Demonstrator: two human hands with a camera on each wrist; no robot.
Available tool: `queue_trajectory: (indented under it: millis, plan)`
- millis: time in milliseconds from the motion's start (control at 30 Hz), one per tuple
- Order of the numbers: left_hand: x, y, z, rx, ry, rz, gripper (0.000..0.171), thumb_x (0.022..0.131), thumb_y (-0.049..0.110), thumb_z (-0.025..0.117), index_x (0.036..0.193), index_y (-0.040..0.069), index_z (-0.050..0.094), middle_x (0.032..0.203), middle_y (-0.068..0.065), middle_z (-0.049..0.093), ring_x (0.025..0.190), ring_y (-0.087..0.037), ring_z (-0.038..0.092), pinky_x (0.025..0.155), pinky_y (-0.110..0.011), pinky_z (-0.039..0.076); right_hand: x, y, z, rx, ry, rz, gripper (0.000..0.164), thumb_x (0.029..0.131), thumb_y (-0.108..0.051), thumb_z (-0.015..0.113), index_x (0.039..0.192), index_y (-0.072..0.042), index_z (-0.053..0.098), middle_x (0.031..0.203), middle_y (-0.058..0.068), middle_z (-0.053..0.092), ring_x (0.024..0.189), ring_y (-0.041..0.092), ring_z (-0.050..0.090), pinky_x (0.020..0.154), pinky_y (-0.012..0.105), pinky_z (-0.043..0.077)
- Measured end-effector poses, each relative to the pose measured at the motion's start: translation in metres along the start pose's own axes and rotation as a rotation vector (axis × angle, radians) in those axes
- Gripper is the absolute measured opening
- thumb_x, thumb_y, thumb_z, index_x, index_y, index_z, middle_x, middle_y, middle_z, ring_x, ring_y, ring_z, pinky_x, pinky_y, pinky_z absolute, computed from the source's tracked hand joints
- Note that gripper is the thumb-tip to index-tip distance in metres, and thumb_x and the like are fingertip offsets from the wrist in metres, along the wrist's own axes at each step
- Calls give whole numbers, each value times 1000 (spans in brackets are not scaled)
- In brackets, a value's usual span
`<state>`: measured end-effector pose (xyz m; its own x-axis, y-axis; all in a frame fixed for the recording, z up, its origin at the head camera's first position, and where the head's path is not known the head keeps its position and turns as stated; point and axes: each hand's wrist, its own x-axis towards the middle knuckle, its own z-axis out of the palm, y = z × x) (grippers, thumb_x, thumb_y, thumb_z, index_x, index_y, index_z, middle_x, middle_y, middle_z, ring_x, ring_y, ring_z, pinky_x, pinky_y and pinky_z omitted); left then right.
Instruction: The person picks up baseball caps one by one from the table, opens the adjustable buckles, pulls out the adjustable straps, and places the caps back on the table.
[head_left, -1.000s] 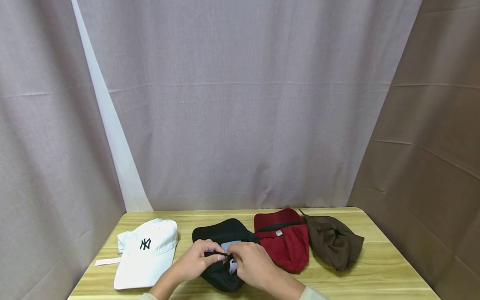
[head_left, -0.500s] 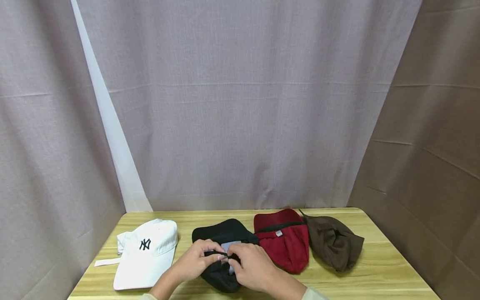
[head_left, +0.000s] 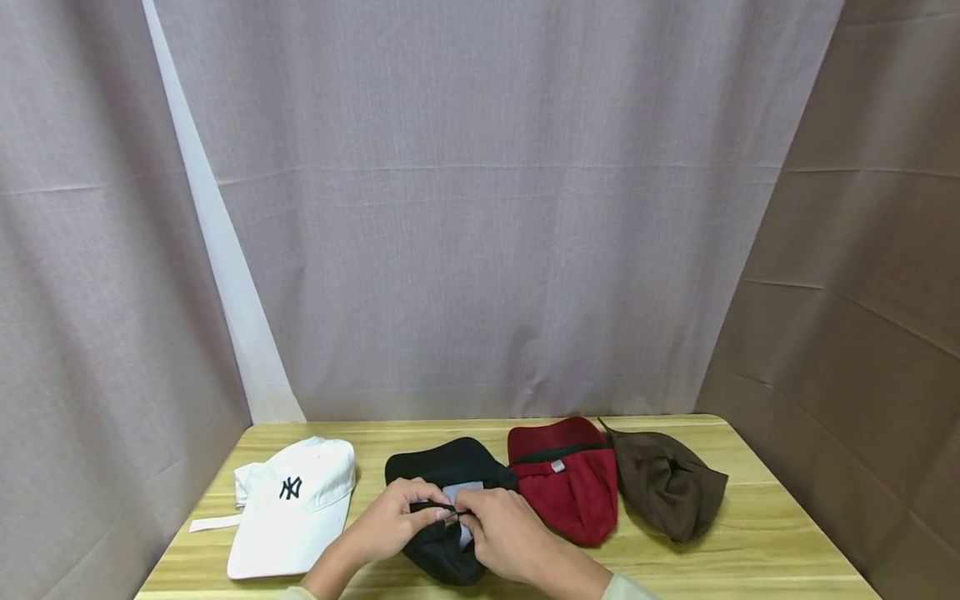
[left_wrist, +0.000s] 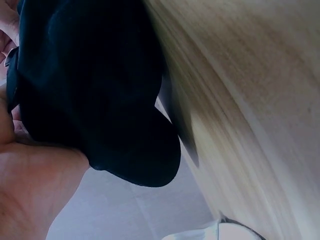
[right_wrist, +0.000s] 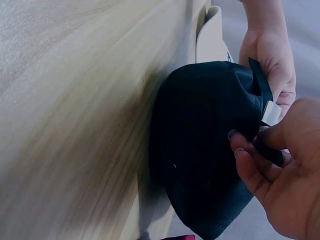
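Observation:
A black baseball cap (head_left: pixel 448 460) lies at the front middle of the table, its brim toward the back and its light inner lining partly showing. My left hand (head_left: pixel 384 527) pinches one side of its narrow black strap between thumb and fingers. From the other side my right hand (head_left: pixel 512 532) pinches the strap too, fingertips almost meeting those of the left. The right wrist view shows a small metal buckle (right_wrist: pixel 271 113) on the strap, between both hands. How far the strap runs through it is hidden by the fingers.
On the left lies a white cap (head_left: pixel 292 508) with a dark logo, its strap end sticking out. A dark red cap (head_left: pixel 566 492) touches or nearly touches the black one on the right, with a brown hat (head_left: pixel 667 483) beside it. Grey curtains (head_left: pixel 480 208) hang behind the wooden table (head_left: pixel 772 533).
Both hands keep their places at the strap. The right fingers have shifted slightly, and the strap between the fingertips has moved a little. The other caps have not moved.

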<state>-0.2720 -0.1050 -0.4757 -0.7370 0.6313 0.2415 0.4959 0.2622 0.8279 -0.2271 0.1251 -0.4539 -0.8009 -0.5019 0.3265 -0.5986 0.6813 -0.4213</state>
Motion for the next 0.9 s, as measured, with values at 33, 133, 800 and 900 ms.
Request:
queue_trajectory:
  millis: [33, 133, 800, 900]
  plan:
    - [0, 0, 0, 0, -2, 0, 16, 103, 24, 69, 110, 17, 81, 112, -7, 79, 102, -3, 66, 91, -25, 51, 0, 0, 0, 4, 0, -3, 20, 97, -4, 71, 89, -21, 69, 74, -12, 63, 64, -5, 46, 58, 16, 40]
    - [0, 0, 0, -2, -4, -2, 16, 103, 24, 69, 110, 17, 81, 111, -8, 79, 101, -3, 65, 90, -25, 50, 2, 1, 1, 10, 1, -10, 21, 97, -2, 70, 89, -21, 70, 74, -11, 64, 64, -6, 46, 58, 16, 39]
    - [0, 0, -3, -5, -9, -16, 17, 104, 25, 69, 112, 17, 81, 113, -7, 79, 103, -3, 66, 91, -25, 52, 3, 5, -2, 30, 22, -1, 33, 94, 5, 63, 101, -21, 82, 87, -4, 78, 72, -4, 51, 66, 16, 45]
    - [0, -1, -3, -13, -13, -21, 17, 104, 24, 69, 113, 17, 81, 114, -7, 79, 103, -3, 66, 91, -25, 53, 3, 6, -4, 48, 1, 16, 28, 98, 0, 64, 104, -21, 82, 96, -7, 80, 78, -5, 57, 70, 19, 50]
